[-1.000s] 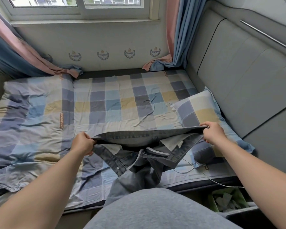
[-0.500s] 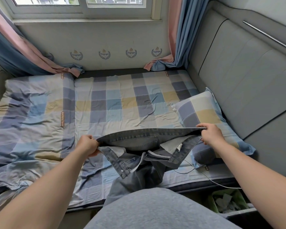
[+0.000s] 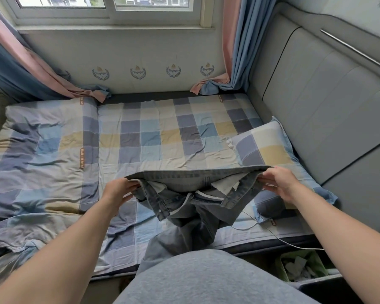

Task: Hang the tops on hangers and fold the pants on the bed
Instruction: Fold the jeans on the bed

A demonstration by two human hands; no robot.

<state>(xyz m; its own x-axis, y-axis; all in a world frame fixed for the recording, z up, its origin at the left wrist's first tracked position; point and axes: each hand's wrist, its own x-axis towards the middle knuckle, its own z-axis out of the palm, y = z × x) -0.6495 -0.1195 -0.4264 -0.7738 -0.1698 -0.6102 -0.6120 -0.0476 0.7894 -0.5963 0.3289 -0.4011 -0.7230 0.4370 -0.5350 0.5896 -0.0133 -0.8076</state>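
The jeans (image 3: pixel 184 181) sink slightly beside the pillow (image 3: pixel 261 148) — left hand (image 3: pixel 119 189) and right hand (image 3: pixel 279 179) each pinching a waistband end — ready for laying flat; folding not begun.

Ahead of me daylight comes through a white-framed window (image 3: pixel 110 9), pink and blue curtains (image 3: pixel 234 51) at both sides. Below it the pale wall (image 3: pixel 154 51) carries a row of blue crests; a grey padded panel (image 3: pixel 316 106) runs along my right
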